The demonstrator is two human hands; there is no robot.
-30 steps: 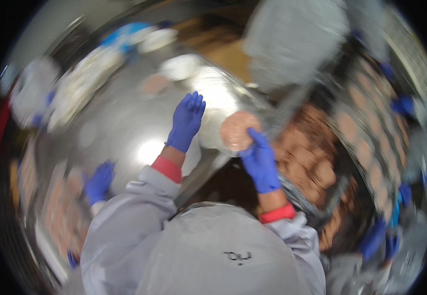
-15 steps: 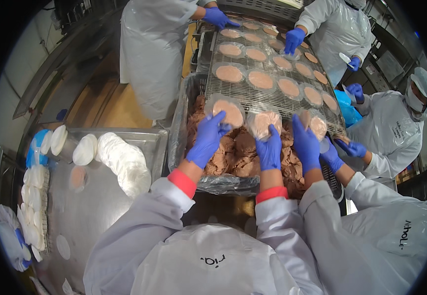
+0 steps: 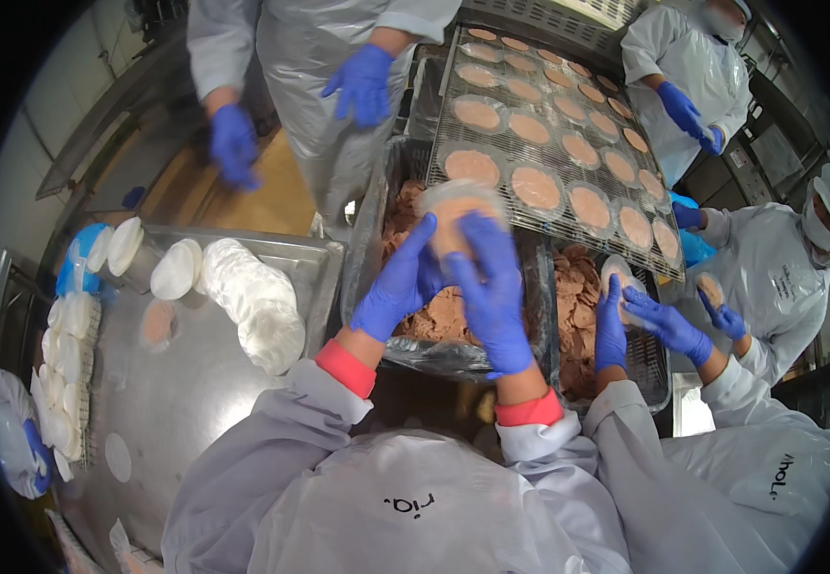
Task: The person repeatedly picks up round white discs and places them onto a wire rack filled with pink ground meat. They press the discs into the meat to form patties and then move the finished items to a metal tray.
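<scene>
Both my hands, in blue gloves, are together above a plastic-lined crate (image 3: 362,206) of reddish-brown patties. Between them is a round pink meat patty (image 3: 451,215) with a pale paper disc, blurred by motion; whether it is one or two stacked I cannot tell. My left hand (image 3: 398,292) grips its near left side. Fingers of my right hand (image 3: 493,301) lie over its right side, closed on it. Just beyond, a wire conveyor (image 3: 501,218) carries rows of patties on clear round sheets.
At left stands a steel table (image 3: 204,383) with stacks of white paper discs (image 3: 260,311) and a lone patty (image 3: 158,323). A co-worker on my right handles a patty (image 3: 618,273) over a second crate (image 3: 659,383). Other gloved people stand around the conveyor.
My hands, each holding a patty apart before, have come together over the crate. The co-worker at far left has drawn back from the conveyor. Patties on the belt have shifted nearer.
</scene>
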